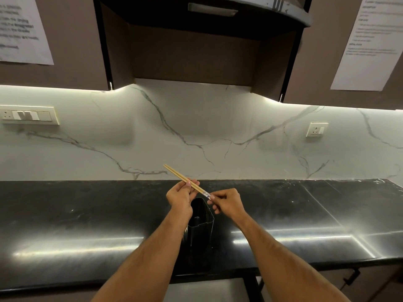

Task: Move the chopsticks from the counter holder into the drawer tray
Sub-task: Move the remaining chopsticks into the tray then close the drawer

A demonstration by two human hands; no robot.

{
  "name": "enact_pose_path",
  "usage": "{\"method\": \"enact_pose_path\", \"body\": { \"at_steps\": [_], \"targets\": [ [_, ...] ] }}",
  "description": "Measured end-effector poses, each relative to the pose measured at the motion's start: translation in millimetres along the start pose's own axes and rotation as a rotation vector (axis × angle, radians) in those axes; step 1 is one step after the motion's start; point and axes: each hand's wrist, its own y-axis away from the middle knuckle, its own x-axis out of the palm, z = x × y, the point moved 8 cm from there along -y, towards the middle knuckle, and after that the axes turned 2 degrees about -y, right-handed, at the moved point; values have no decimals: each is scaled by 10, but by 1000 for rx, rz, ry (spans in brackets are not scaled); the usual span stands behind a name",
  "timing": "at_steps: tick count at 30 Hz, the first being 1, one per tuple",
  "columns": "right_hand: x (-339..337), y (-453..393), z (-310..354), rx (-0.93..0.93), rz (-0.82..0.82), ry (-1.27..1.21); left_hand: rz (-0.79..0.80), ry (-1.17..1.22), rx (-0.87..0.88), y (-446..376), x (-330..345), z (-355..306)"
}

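Black stone counter [87,225] under a marbled wall, and we've got two chopsticks [185,180] side by side in the air, just above one black holder [199,223]. Our left hand [180,197] curls around their middle, fingers closed on the wood; our right hand [225,202] pinches the near, patterned ends between thumb and fingertips. Far tips slant up-left, past the left hand. Further out, two sockets on the wall.
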Motion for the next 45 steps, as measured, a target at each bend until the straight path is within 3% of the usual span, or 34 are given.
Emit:
{"method": "enact_pose_path", "body": {
  "at_steps": [11, 13, 15, 17, 19, 21, 23, 25, 28, 32, 38, 45],
  "targets": [
    [54, 90, 39, 10, -16, 76, -23, -33, -4, 114, -107, -54],
    [36, 97, 47, 11, -37, 112, -36, -115, -3, 106, -151, -58],
    [-2, 105, 70, -7, -61, 160, -37, -353, 33, 135, -223, -134],
    [-56, 119, 91, -30, -89, 218, -15, -856, 231, 191, -283, -361],
    [-109, 142, 104, -56, -115, 283, 2, -1315, 630, 321, -243, -639],
    [-121, 179, 137, -94, -111, 354, 66, -1492, 954, 498, -159, -801],
    [-68, 230, 181, -137, -66, 402, 223, -1601, 1100, 551, -68, -790],
    [10, 295, 244, -201, -16, 439, 432, -1750, 1068, 536, 7, -646],
    [62, 392, 303, -261, 20, 483, 608, -1947, 847, 513, -36, -425],
    [97, 531, 255, -276, 110, 643, 617, -2035, 794, 608, -143, -270],
    [413, 903, 0, -363, 341, 1114, 597, -2179, 773, 913, -349, 147],
    [644, 1334, -651, -280, 450, 1252, 668, -2266, 434, 1047, -803, 952]
  ]
}}
